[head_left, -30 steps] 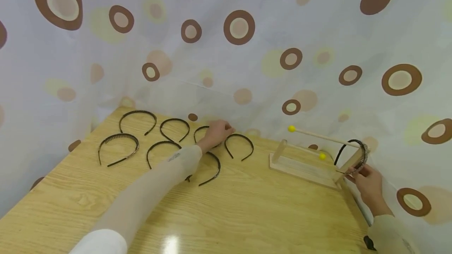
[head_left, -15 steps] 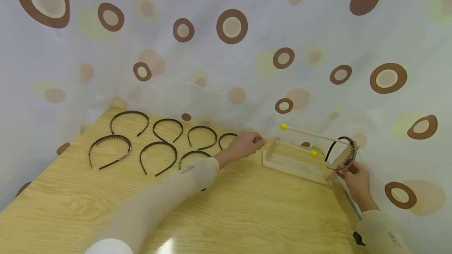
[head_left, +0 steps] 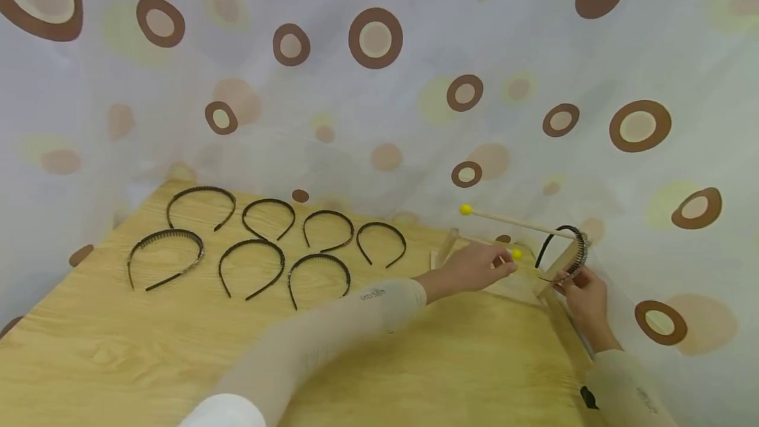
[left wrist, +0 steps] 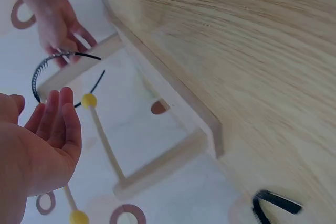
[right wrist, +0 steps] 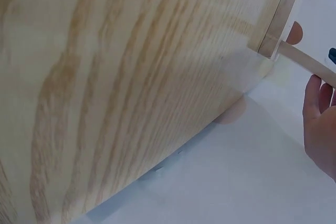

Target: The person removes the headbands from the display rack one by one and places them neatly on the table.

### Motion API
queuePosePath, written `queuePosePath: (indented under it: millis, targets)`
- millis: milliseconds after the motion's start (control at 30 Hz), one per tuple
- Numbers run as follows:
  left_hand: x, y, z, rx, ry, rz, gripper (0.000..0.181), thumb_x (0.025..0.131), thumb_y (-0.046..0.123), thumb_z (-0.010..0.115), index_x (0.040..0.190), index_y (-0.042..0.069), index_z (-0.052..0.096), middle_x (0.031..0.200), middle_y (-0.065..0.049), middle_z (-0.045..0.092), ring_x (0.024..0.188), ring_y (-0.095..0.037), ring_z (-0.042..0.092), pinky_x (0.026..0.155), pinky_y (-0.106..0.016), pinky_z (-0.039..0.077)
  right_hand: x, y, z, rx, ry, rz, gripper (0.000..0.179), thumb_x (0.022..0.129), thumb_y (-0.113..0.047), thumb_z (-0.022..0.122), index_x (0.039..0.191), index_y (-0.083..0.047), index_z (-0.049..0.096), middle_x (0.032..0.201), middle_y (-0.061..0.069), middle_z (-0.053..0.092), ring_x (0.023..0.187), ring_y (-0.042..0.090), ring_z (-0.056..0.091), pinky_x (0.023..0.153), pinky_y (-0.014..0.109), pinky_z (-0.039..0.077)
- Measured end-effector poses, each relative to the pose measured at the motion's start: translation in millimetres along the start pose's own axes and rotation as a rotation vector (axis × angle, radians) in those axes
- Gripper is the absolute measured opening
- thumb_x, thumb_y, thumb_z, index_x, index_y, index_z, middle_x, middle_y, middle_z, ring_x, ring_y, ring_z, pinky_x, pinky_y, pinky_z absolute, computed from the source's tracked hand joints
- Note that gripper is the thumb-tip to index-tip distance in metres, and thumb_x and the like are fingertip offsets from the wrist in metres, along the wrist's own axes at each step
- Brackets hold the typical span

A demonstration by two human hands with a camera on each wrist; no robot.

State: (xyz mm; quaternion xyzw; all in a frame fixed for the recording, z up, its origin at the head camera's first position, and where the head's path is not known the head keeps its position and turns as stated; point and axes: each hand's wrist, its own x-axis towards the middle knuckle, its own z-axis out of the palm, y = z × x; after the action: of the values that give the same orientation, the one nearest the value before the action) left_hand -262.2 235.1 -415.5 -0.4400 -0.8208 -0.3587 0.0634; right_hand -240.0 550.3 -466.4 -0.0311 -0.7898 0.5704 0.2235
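Note:
My left hand [head_left: 480,267] hovers over the wooden rack [left wrist: 163,85], close to the yellow ball [head_left: 517,254] on its lower rod. In the left wrist view this hand [left wrist: 42,150] holds nothing, its fingers loosely bent. A toothed black headband [head_left: 584,257] with a glittery side hangs at the right end of the upper rod, around the right upright. At that upright my right hand [head_left: 587,305] grips the rack from outside; in the right wrist view its fingers [right wrist: 313,95] touch the wooden strip. Whether they also touch the headband is hard to see.
Several black headbands lie in two rows on the left half of the wooden table [head_left: 178,354], one of them [head_left: 382,242] nearest the rack. A dotted curtain [head_left: 415,124] hangs right behind the table. The upper rod's yellow ball [head_left: 465,209] sticks out leftward.
My left hand has moved right, from above the headbands on the table to the rack, uncovering those headbands. The right hand stays at the upright. The view has turned slightly right.

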Motion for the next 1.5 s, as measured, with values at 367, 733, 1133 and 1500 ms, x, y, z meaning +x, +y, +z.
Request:
queuePosePath:
  millis: [367, 733, 1133, 1500]
  targets:
    - [52.4, 33.5, 36.4, -0.421, -0.078, -0.092, 0.050, 0.106, 0.050, 0.049, 0.148, 0.022, 0.054, 0.129, 0.013, 0.062, 0.118, -0.003, 0.057, 0.090, -0.018, 0.047, -5.9, 3.2, -2.3, 0.062, 0.055, -0.009, 0.018, 0.101, 0.004, 0.059, 0.117, 0.000, 0.066, 0.100, 0.000, 0.066, 0.091, 0.008, 0.065, 0.077, 0.022, 0.057]
    - [64.5, 49.9, 52.0, -0.756, -0.108, -0.171, 0.056, 0.108, 0.042, 0.050, 0.158, 0.018, 0.041, 0.147, 0.010, 0.052, 0.131, -0.004, 0.048, 0.101, -0.023, 0.043, -8.2, 0.6, 3.4, 0.053, -0.034, -0.033, 0.032, 0.101, 0.010, 0.054, 0.128, -0.003, 0.065, 0.104, -0.004, 0.066, 0.097, 0.007, 0.065, 0.083, 0.024, 0.056]
    - [92.3, 74.5, 70.8, -0.738, 0.047, -0.357, 0.055, 0.103, 0.034, 0.053, 0.156, 0.021, 0.044, 0.142, 0.008, 0.056, 0.127, -0.008, 0.052, 0.101, -0.027, 0.044, -4.2, -2.2, 4.1, -0.201, 0.061, -0.004, 0.040, 0.090, 0.014, 0.052, 0.129, 0.011, 0.061, 0.092, -0.010, 0.065, 0.086, 0.006, 0.061, 0.071, 0.020, 0.055]
    - [99.6, 81.4, 71.8, -0.975, 0.135, -0.488, 0.041, 0.101, 0.025, 0.062, 0.141, 0.016, 0.063, 0.124, 0.010, 0.066, 0.107, -0.007, 0.061, 0.090, -0.032, 0.053, -5.7, -2.2, -0.8, -0.190, 0.007, -0.050, 0.046, 0.097, 0.009, 0.057, 0.143, 0.006, 0.053, 0.117, 0.004, 0.066, 0.098, 0.002, 0.062, 0.080, 0.021, 0.055]
